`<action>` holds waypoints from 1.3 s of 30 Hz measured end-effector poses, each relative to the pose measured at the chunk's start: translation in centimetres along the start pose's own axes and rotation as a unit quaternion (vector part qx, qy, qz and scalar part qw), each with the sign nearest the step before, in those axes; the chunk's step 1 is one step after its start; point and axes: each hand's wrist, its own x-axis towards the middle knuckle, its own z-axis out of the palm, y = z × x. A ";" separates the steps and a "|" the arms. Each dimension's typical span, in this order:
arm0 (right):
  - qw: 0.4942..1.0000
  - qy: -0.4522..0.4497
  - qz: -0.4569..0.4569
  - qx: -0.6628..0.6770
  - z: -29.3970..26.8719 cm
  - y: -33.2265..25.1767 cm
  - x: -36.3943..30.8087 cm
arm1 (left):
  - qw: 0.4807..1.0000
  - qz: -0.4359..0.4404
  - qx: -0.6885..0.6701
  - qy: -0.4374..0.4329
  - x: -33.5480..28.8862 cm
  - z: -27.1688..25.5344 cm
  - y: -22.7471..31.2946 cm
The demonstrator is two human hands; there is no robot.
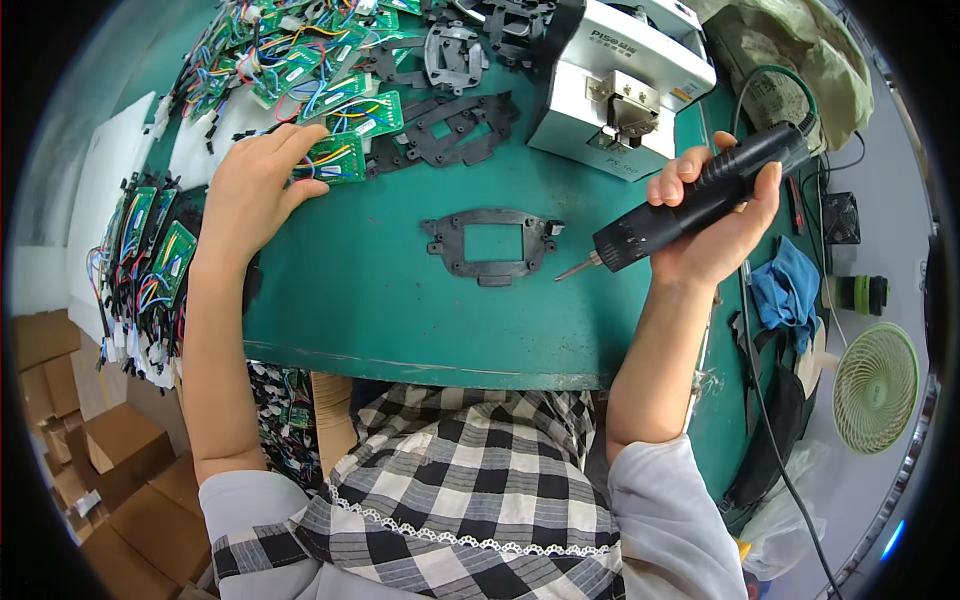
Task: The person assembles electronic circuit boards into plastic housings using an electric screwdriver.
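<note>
My left hand point(262, 190) reaches to the back left of the green table, thumb and fingers closed around the edges of a green circuit board point(342, 158) with coloured wires. Part of that board is hidden by the fingers. My right hand point(715, 215) is wrapped around a black electric screwdriver point(700, 195). Its bit points left and down, just right of a black plastic frame point(490, 268) with a rectangular opening. That frame lies flat on the table between my hands, and neither hand touches it.
More wired circuit boards point(300, 70) are heaped at the back left, with another bunch point(150, 250) at the left edge. Black plastic parts point(455, 130) lie at the back. A white screw feeder point(605, 120) stands back right. A blue cloth point(787, 285) and green fan point(876, 388) are at right.
</note>
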 end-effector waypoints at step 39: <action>0.928 -0.085 -0.224 -0.284 5.9 1.4 0.5 | 0.962 0.187 -0.147 0.136 0.2 5.1 12.1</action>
